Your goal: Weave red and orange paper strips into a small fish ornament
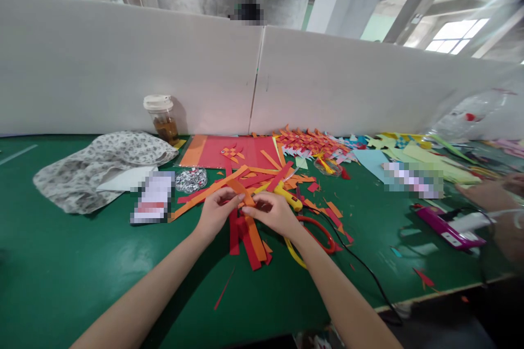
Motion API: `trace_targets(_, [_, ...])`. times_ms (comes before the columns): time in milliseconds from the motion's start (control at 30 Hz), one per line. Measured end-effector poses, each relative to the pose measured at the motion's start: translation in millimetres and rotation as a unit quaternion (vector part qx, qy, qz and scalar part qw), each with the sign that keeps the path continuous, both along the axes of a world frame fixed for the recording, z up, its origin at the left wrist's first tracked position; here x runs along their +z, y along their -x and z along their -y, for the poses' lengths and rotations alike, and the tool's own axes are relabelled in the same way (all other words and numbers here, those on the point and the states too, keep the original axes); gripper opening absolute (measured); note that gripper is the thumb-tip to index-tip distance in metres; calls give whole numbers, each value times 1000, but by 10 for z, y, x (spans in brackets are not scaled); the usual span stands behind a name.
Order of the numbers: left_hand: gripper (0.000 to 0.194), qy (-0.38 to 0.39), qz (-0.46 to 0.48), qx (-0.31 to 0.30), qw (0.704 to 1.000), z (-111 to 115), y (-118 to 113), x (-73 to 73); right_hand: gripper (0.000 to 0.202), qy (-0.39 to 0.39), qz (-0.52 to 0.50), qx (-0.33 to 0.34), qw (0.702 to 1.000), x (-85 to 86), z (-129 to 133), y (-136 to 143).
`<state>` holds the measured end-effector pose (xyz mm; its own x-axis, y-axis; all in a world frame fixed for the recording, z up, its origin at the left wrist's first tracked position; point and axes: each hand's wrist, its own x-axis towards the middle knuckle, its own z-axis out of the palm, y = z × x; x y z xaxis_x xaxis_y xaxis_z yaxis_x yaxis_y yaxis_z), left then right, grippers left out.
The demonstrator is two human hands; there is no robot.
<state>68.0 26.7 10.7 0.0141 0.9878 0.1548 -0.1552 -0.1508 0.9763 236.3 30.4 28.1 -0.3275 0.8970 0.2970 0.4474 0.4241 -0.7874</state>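
Observation:
Orange and red paper strips are pinched between my two hands above the green table. My left hand is closed, its thumb and fingertips on the strips from the left. From the right, my right hand grips the same strips, fingers curled and partly hidden. The strip ends hang or lie below the hands; where they cross is covered by my fingers. More loose red and orange strips spread around. Beside my right hand are a yellow glue gun and a red loop handle, probably of scissors. A woven paper fish lies beyond.
A lidded cup stands by the white partition. Left are a patterned cloth and a bag of small googly eyes. Finished fish pile up behind. Right are a purple glue gun and another person's arm.

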Motion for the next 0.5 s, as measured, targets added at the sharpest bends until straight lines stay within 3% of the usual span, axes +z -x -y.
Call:
trace_targets(100, [22,16,26,48,998,-45,27,-42,17,-76,17,-116,990,7,-81,-169])
trace_targets(200, [24,18,35,85,996,-104,57,-100,47,-112,163,-222,955,-26,-172,-394])
trace_targets(333, [22,2,21,100,995,-150,71,-160,59,-41,263,-235,935,-105,-251,-572])
trace_targets(500, [20,2,32,89,996,-145,65,-176,51,-25,177,-228,957,-127,-321,-629])
